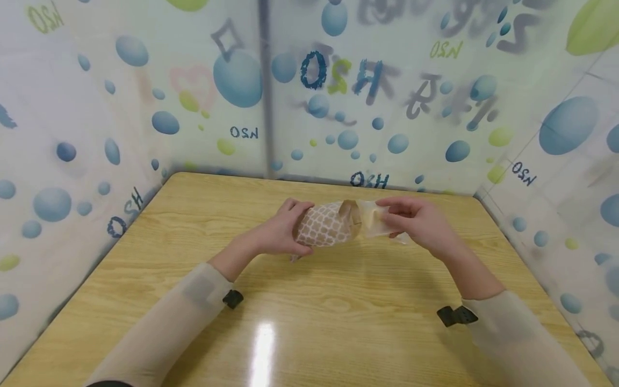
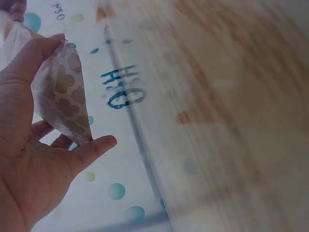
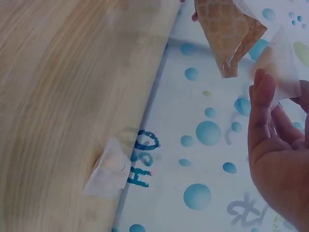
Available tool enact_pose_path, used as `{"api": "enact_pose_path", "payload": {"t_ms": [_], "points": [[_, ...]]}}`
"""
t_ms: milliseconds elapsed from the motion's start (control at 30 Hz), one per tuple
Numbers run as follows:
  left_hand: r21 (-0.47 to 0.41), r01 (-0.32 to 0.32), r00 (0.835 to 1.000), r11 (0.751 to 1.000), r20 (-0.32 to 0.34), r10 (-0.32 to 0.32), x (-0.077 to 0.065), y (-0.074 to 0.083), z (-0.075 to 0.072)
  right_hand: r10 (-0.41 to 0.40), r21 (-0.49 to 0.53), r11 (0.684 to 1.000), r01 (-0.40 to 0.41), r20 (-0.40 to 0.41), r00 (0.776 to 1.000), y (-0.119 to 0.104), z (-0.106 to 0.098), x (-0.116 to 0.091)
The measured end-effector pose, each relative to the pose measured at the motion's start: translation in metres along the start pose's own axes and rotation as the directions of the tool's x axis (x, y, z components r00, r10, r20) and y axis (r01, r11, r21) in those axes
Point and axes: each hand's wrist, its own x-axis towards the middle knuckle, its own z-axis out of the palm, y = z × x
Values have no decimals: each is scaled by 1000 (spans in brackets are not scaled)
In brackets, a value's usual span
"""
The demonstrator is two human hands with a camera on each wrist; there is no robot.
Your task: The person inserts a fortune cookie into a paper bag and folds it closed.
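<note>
My left hand point(image 1: 280, 232) grips a brown paper bag point(image 1: 323, 227) with a white lattice print, thumb on the near side and fingers over the far side. The bag lies sideways, its torn-looking brown mouth pointing right. Just at that mouth, my right hand point(image 1: 425, 224) pinches a translucent white packet point(image 1: 370, 219) with something pale yellow inside. In the right wrist view, the packet point(image 3: 280, 65) is apart from the bag's folded edge point(image 3: 248, 41). The left wrist view shows the bag point(image 2: 65, 92) between the left thumb and fingers.
A second small white packet point(image 3: 110, 169) lies on the wooden table point(image 1: 309, 301), near its far edge. Walls of printed sheeting point(image 1: 309, 123) with blue and green dots stand around the table's back and sides. Both sleeves carry a dark strap point(image 1: 456, 316).
</note>
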Motion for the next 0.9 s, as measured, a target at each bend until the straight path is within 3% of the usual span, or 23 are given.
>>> {"api": "enact_pose_path", "payload": {"t_ms": [200,433,733,900], "points": [[-3,-4,1000,1000,11,4,0,0,0,27,-50,998,-24,59,998,-9,9,9],[-4,-36,999,999,31,36,-1,1,1,29,-106,994,-24,48,998,-11,16,17],[-13,-39,999,999,31,39,0,1,2,-27,-196,980,27,1,1000,-14,27,21],[-29,-27,999,999,26,28,3,2,5,-96,-230,969,94,4,995,-14,40,23]]}}
